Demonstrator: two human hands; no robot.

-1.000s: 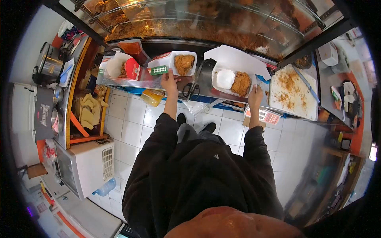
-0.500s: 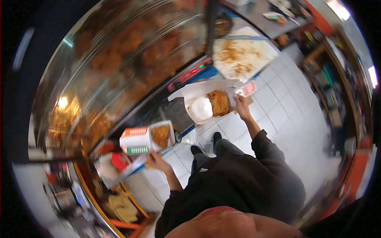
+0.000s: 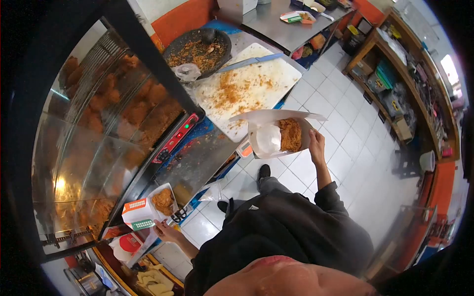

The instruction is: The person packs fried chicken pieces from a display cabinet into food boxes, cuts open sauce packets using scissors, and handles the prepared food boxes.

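My right hand (image 3: 317, 146) is closed on the right wall of an open cardboard takeaway box (image 3: 261, 150), held above the floor with its lid raised. Inside lie a white wrapped bundle (image 3: 268, 139) and a piece of fried chicken (image 3: 291, 135). Lower left, my left hand (image 3: 167, 231) has its fingers closed at the near edge of a second open box (image 3: 136, 212), printed orange and green, with another piece of fried chicken (image 3: 163, 201) in it. That box is at the counter's edge; whether the counter bears its weight I cannot tell.
A glass warming cabinet (image 3: 94, 148) full of fried chicken stands at left. Beyond the boxes are a crumb-strewn white cutting board (image 3: 247, 93) with a knife (image 3: 256, 61) and a stone mortar (image 3: 197, 52). A red-topped container (image 3: 129, 242) sits lower left; wooden shelves (image 3: 395, 84) line the right.
The view has shifted and sharpened, showing more of the cutting board and the mortar. Both hands stay on their boxes; the right box's lid and side now sit at a different angle.
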